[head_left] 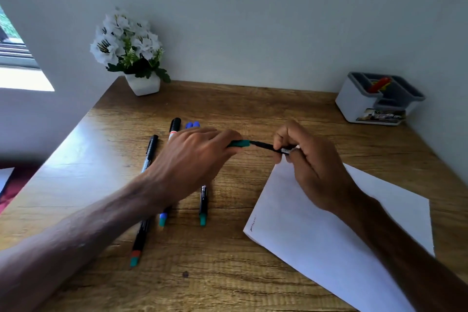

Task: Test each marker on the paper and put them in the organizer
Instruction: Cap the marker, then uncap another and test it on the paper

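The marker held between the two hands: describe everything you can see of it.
The marker is slim and looks plastic, with a black barrel, a green cap end and a white label patch. It lies nearly level in the air above the desk, by the far corner of the paper. The left hand grips the green end; the right hand pinches the labelled end. Whether the cap is seated or partly off cannot be told.

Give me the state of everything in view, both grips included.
left-hand grip: curled round the green cap.
right-hand grip: pinches the marker barrel.
green cap: against the barrel; seated or not, unclear.
paper: flat, small mark near its left corner.
organizer: upright, one red item inside.
loose markers: lying left of the paper.
flower pot: upright.
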